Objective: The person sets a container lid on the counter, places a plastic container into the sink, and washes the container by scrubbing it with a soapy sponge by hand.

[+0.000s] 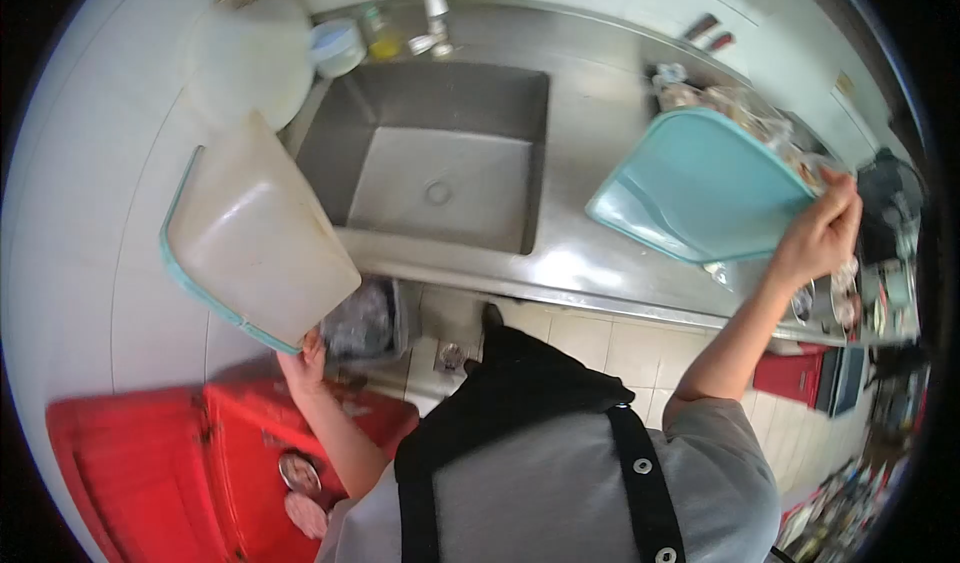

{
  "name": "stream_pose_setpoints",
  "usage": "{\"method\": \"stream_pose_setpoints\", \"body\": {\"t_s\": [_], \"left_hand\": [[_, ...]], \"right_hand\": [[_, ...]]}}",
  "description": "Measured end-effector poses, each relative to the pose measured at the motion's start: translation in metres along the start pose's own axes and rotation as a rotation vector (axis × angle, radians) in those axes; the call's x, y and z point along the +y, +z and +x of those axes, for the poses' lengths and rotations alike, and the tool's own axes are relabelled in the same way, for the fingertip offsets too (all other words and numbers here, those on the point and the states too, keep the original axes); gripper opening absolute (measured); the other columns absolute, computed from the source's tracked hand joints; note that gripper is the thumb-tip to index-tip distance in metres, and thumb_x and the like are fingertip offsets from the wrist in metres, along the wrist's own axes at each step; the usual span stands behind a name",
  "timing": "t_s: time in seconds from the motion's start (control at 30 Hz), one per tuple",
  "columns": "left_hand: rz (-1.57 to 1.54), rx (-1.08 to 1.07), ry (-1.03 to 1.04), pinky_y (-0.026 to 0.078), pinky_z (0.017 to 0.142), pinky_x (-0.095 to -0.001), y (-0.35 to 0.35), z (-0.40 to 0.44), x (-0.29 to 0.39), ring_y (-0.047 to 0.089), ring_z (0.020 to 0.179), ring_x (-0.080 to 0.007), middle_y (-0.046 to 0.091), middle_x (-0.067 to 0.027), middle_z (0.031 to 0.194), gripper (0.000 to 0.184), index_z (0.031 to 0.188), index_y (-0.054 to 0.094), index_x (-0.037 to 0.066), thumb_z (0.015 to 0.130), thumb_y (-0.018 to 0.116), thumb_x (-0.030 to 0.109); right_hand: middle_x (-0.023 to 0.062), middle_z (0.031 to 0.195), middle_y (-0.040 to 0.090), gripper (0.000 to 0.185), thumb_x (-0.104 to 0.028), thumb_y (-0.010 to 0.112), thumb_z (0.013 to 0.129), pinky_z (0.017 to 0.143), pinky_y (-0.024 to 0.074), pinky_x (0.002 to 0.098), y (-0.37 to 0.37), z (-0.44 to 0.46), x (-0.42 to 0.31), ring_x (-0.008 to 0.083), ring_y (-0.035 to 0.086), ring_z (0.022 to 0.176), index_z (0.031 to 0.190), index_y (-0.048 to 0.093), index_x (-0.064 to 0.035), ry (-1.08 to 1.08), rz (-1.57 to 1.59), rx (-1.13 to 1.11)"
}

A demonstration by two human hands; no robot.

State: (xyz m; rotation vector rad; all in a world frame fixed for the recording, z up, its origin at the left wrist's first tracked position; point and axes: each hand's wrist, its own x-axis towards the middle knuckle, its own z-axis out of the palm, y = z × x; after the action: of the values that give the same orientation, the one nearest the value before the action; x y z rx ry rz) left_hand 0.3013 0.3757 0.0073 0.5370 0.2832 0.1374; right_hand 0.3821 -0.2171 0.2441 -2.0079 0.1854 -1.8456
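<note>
Blurred clutter [743,108], partly hidden behind the turquoise lid [705,183], its details unclear.

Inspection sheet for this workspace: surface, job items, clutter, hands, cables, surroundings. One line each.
Surface: steel counter with sink; drain visible.
Job items: pale container, teal-rimmed, tilted; teal lid raised on the other side.
Clutter: bagged items partly behind the lid; white tub and bottle with yellow liquid behind the sink.
Hands: left hand grips container's rim; right hand grips lid's edge.
Cables: nothing seen clearly.
Surroundings: red bin lower left; tiled floor.
</note>
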Motion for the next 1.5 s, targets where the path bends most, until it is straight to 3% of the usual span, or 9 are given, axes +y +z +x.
{"method": "stream_pose_setpoints", "body": {"t_s": [0.23,0.53,0.73,0.97,1.0,1.17,1.27,1.37,1.5], "left_hand": [[0.617,0.357,-0.205,0.038,0.043,-0.0219,0.087,0.121,-0.035,0.047,0.052,-0.0128,0.056,-0.0085,0.087,0.021,0.097,0.053,0.002,0.098,0.049,0.023],[0.883,-0.227,-0.54,0.05,0.057,-0.0258,0.088,0.247,-0.114,0.065,0.071,-0.0211,0.065,-0.018,0.082,0.041,0.107,0.049,-0.006,0.098,0.038,0.032],[1.096,-0.19,-0.765,0.055,0.068,-0.0339,0.057,0.318,-0.163,0.068,0.076,-0.0276,0.067,-0.0222,0.085,0.051,0.108,0.049,-0.007,0.099,0.032,0.04],[0.967,-0.187,-0.955,0.055,0.07,-0.0396,0.028,0.358,-0.18,0.068,0.08,-0.0316,0.068,-0.0209,0.081,0.055,0.111,0.048,-0.005,0.1,0.026,0.044],[0.947,-0.172,-0.967,0.055,0.069,-0.0392,0.033,0.355,-0.178,0.068,0.08,-0.0313,0.067,-0.0208,0.082,0.053,0.111,0.048,-0.004,0.1,0.027,0.043],[0.625,-0.379,-1.076,0.053,0.063,-0.0338,0.014,0.378,-0.174,0.067,0.078,-0.0265,0.066,-0.0207,0.09,0.036,0.113,0.049,0.001,0.098,0.039,0.032],[0.699,-0.338,-0.979,0.053,0.061,-0.0319,0.049,0.359,-0.182,0.067,0.078,-0.0235,0.066,-0.0187,0.096,0.03,0.112,0.051,0.004,0.096,0.047,0.029],[0.653,-0.195,-1.099,0.054,0.063,-0.0322,0.026,0.376,-0.205,0.067,0.079,-0.0229,0.066,-0.0157,0.096,0.037,0.111,0.051,0.004,0.099,0.045,0.039],[0.917,-0.316,-1.107,0.056,0.069,-0.0326,0.0,0.393,-0.211,0.068,0.078,-0.024,0.066,-0.0172,0.095,0.068,0.107,0.054,0.003,0.092,0.037,0.068]], "right_hand": [[0.0106,0.069,0.061,0.04,-0.038,0.052,0.098,0.063,0.0439,0.036,0.032,-0.041,0.022,0.0224,0.057,0.067,0.081,0.067,-0.005,0.336,-0.267,-0.083],[0.0171,0.065,0.06,0.037,-0.037,0.06,0.09,0.06,0.0461,0.0459,0.094,-0.025,0.025,0.0339,0.062,0.069,0.07,0.063,-0.006,0.374,-0.456,-0.264],[0.0136,0.061,0.059,0.037,-0.037,0.058,0.09,0.055,0.0467,0.0455,0.153,-0.032,0.042,0.0321,0.06,0.06,0.069,0.063,-0.0072,0.176,-0.423,-0.354],[0.0118,0.079,0.064,0.034,-0.038,0.057,0.09,0.073,0.047,0.0461,0.246,-0.149,0.159,0.0321,0.059,0.085,0.078,0.066,-0.0082,0.252,-0.448,-0.734],[0.0099,0.09,0.063,0.028,-0.037,0.061,0.087,0.084,0.0427,0.0481,0.252,-0.161,0.16,0.0311,0.054,0.101,0.087,0.068,-0.0097,0.206,-0.549,-0.709],[0.0123,0.109,0.058,0.031,-0.031,0.068,0.081,0.092,0.0399,0.0496,0.31,-0.214,0.048,0.0333,0.05,0.106,0.104,0.065,-0.0106,0.311,-0.242,-1.033],[0.0236,0.143,0.033,0.069,-0.046,0.067,0.082,0.103,0.0315,0.0579,0.35,-0.304,-0.019,0.0443,0.033,0.131,0.14,0.042,-0.019,0.355,0.257,-1.361],[0.0268,0.154,0.011,0.089,-0.057,0.061,0.083,0.107,0.0203,0.0658,0.358,-0.322,-0.105,0.0524,0.012,0.139,0.152,0.014,-0.0277,0.537,-0.001,-1.688],[0.0256,0.157,-0.002,0.098,-0.063,0.059,0.082,0.107,0.0138,0.0703,0.392,-0.378,-0.119,0.0552,-0.001,0.14,0.153,-0.001,-0.0319,0.305,-0.188,-1.662]]}}
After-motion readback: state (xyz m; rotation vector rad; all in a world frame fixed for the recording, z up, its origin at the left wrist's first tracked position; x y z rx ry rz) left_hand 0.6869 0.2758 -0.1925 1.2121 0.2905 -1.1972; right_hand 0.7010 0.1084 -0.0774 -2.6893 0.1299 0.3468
